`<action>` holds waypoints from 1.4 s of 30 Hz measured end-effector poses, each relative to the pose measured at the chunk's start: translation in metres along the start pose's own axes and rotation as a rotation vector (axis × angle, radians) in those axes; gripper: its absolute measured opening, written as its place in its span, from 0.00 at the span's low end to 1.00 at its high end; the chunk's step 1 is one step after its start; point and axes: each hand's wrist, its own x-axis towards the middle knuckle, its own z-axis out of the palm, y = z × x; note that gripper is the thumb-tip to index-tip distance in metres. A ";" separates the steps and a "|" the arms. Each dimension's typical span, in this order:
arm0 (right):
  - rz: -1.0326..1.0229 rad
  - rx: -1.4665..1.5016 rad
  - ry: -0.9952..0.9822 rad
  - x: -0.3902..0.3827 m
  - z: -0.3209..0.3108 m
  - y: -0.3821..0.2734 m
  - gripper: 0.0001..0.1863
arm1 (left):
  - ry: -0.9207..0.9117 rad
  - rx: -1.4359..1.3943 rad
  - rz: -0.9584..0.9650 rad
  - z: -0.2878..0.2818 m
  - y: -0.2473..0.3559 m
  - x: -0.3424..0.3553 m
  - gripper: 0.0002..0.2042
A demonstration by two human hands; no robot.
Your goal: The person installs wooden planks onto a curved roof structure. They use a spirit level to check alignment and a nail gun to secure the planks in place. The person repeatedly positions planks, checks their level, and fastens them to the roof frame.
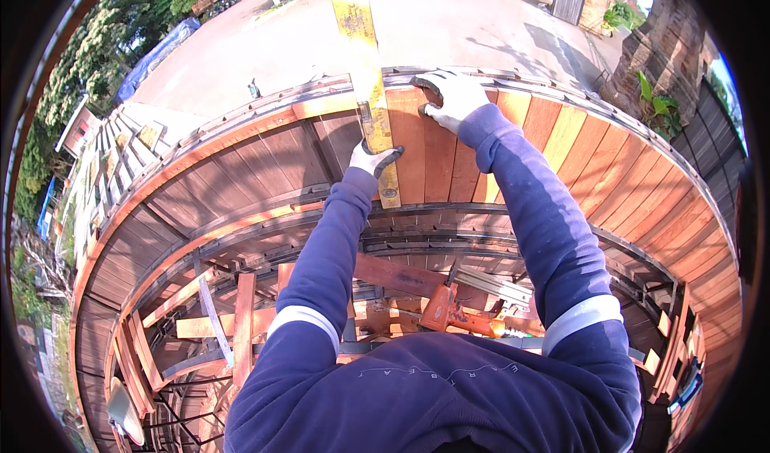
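Observation:
A long yellow spirit level (368, 72) stands upright against the curved wooden wall, its top reaching above the rim. My left hand (374, 160), in a white glove with dark fingertips, is closed around its lower part. Beside it, a reddish wooden plank (439, 152) stands in the row of vertical boards. My right hand (455, 96), gloved the same way, has its fingers over the plank's top edge and its thumb on the near face. Part of the fingers is hidden behind the rim.
Lighter planks (565, 136) line the wall to the right, dark boards (241, 160) to the left. Below are curved metal rails (433, 210), loose timber (244, 317) and an orange power tool (439, 307). Pavement (457, 20) lies beyond the wall, with a large trunk-like block (662, 52) at far right.

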 end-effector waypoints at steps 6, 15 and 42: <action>0.007 -0.028 -0.019 0.001 0.002 0.004 0.23 | 0.027 0.056 -0.002 0.002 0.002 0.000 0.20; 0.081 -0.018 -0.011 0.001 0.006 -0.003 0.23 | -0.005 -0.039 -0.022 0.000 -0.002 -0.001 0.19; -0.081 0.217 0.222 -0.009 -0.015 -0.006 0.41 | -0.002 -0.031 -0.009 0.002 -0.008 0.001 0.21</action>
